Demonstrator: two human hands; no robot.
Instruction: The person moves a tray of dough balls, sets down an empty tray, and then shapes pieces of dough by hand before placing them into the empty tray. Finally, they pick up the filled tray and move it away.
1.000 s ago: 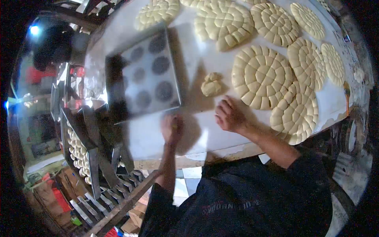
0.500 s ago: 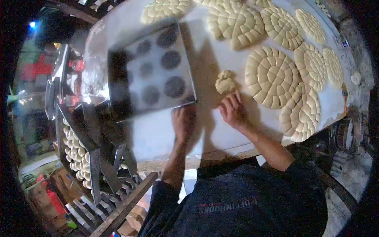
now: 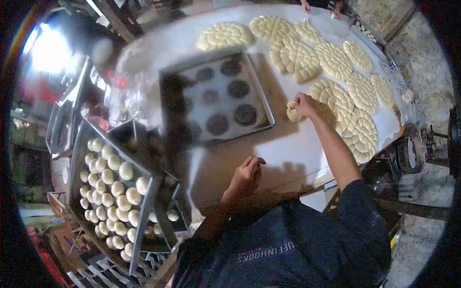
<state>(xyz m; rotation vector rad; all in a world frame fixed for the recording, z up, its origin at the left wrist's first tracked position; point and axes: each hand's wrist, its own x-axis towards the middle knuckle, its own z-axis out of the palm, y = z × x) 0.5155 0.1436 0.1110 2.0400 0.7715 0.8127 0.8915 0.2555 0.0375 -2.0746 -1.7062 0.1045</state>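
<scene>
My right hand (image 3: 305, 103) has its fingers closed on a small irregular lump of dough (image 3: 293, 114) on the white table, left of the scored dough rounds. Part of the lump is hidden by the fingers. Loosely curled, my left hand (image 3: 248, 174) hovers by the near table edge, and nothing shows in its fingers. Beyond it lies a square metal baking tray (image 3: 261, 127) with round dark patches on its base. A large round of dough (image 3: 331, 98), cut into many segments, sits just behind my right hand.
Several more segmented dough rounds (image 3: 334, 61) cover the far right of the table (image 3: 293, 144). At left, a tilted metal tray (image 3: 149, 201) holds many dough balls (image 3: 116, 188). Another person's hands (image 3: 306, 6) show at the far edge. A brush (image 3: 398, 120) lies at the right edge.
My left hand has drawn back from the baking tray's near edge toward the table edge and curled. My right hand has moved onto the dough lump. The view has shifted, showing more dough balls.
</scene>
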